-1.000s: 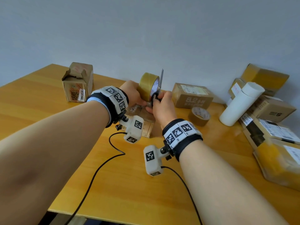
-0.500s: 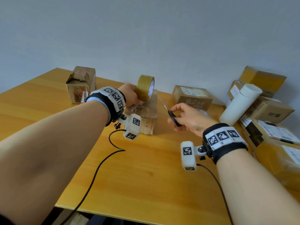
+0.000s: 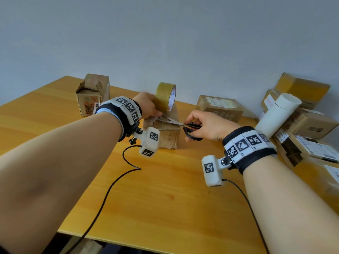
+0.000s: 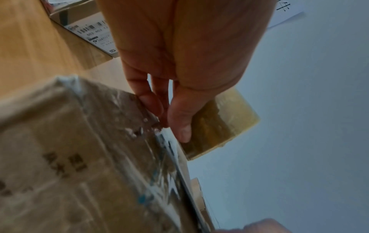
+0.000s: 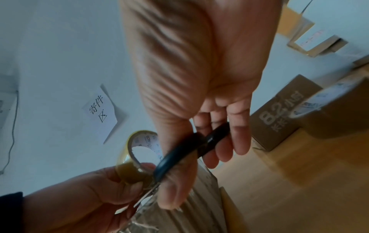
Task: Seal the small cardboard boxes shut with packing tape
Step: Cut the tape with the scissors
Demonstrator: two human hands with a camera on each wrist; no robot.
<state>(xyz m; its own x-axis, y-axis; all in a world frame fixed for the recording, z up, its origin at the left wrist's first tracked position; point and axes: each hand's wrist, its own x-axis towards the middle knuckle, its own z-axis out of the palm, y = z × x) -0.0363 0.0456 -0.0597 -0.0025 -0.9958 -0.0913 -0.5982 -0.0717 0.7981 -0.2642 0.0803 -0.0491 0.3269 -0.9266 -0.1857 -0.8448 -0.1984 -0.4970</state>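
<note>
- Left hand [image 3: 146,105] fingers curled round the tape roll [image 3: 165,97], above the box [image 3: 166,132] near the table's [image 3: 165,208] far edge.
- Right hand [image 3: 207,125] fingers through the scissors [image 3: 185,127], blades parted at the tape.

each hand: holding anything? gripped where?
Left hand grips the tape roll around its outer band. Right hand holds the scissors by the black handle loops.
</note>
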